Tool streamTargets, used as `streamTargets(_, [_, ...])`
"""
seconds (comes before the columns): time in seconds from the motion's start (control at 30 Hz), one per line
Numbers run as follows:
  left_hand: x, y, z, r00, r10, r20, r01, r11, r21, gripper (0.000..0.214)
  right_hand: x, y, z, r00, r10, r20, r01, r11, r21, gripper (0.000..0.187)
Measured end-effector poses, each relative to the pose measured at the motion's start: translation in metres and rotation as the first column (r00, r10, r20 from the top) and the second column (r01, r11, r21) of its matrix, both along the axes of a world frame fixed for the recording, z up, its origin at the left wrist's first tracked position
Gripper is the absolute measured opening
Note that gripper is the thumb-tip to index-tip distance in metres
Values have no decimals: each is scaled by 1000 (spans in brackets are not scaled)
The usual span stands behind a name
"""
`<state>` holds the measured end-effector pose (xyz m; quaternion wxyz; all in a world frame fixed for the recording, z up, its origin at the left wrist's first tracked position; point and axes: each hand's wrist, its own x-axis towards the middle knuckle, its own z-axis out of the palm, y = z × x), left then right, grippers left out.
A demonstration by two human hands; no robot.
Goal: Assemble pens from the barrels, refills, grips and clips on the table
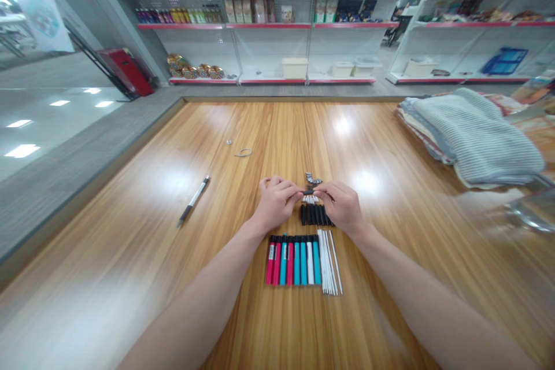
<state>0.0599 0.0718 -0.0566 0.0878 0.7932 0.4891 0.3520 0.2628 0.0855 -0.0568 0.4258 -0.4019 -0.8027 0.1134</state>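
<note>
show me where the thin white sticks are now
In the head view, the thin white sticks lie on the wooden table, low and just right of centre, immediately right of the coloured tubes and below the short black pieces.

barrels (pixel 297 263): 3 pink, 4 blue, 1 white | pen (pixel 193 202): 1

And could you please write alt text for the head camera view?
A person's left hand and right hand pinch a small dark piece above a wood-grain table. Nearer the viewer lie black pieces, pink, blue and white barrels, and thin white sticks; a pen lies at left.
</note>
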Motion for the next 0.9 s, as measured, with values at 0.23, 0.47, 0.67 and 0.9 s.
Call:
streamTargets(0.23, [0, 0, 0, 999, 36, 11, -36, 999, 16, 9, 0, 0, -2, 1000, 17, -16, -17, 1000, -2, 12])
streamTargets(0.47, [2, -2, 3, 999, 47, -12, -46, 999, 29, 14, 1, 0, -2, 1000, 8, -10, -8, 1000, 6, 12])
streamTargets(0.67, [1, -3, 4, 997, 65, -38, -65, 998, 21, 13, 1, 2, -5, 999, 25, -21, -24, 999, 46, 9])
streamTargets(0.9, [1, -4, 3, 995, 70, -72, -67, 997, 44, 17, 1, 2, -4, 999, 36, -29, -34, 998, 49, 9])
